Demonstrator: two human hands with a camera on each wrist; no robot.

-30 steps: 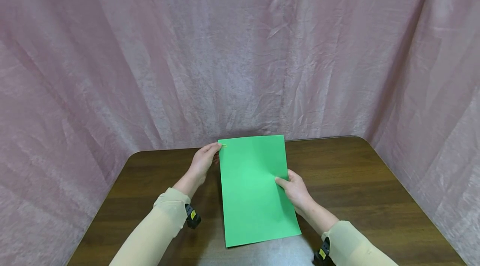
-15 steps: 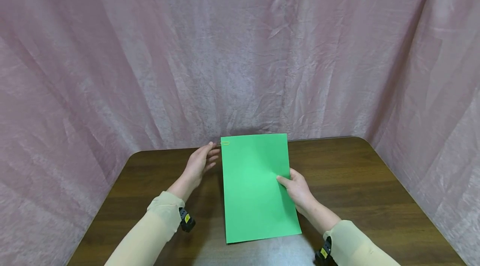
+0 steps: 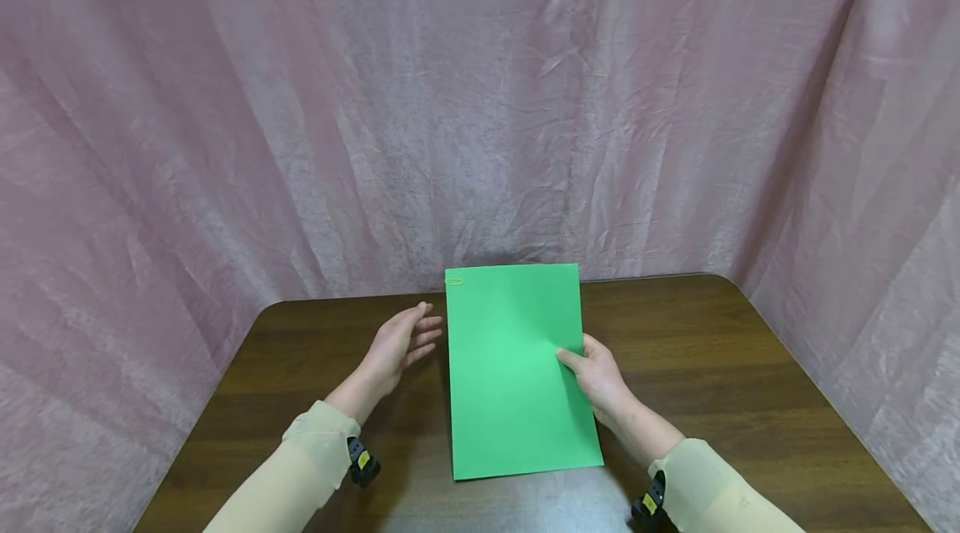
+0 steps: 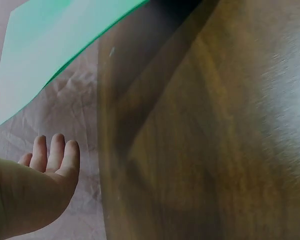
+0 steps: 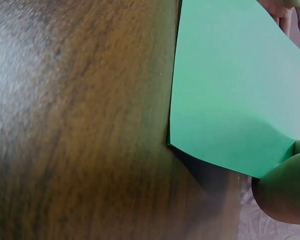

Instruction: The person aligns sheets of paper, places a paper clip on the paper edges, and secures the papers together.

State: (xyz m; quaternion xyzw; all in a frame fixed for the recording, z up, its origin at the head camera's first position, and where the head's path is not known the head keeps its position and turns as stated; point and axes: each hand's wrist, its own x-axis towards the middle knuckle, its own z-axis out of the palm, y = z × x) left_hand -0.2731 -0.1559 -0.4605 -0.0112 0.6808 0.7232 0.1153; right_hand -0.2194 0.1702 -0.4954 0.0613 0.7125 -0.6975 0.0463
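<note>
A green sheet of paper (image 3: 513, 374), perhaps more than one layer, is held up over the table with its far end raised. My right hand (image 3: 597, 374) grips its right edge, thumb on the front face and the other fingers behind. A yellow paper clip (image 3: 454, 281) sits on the far left corner of the paper. To the left of the paper, my left hand (image 3: 393, 347) is apart from it, fingers loosely extended and holding nothing. In the left wrist view the fingers (image 4: 56, 154) lie below the paper's edge (image 4: 65, 67).
The brown wooden table (image 3: 675, 333) has rounded far corners. Pink curtains (image 3: 480, 99) hang behind it and along both sides. A small black camera is strapped to each wrist, the left camera (image 3: 363, 464) and the right camera (image 3: 647, 508).
My left hand has let go of the clipped corner and drawn back to the left and nearer. My right hand keeps its grip while the paper shifts slightly up and right.
</note>
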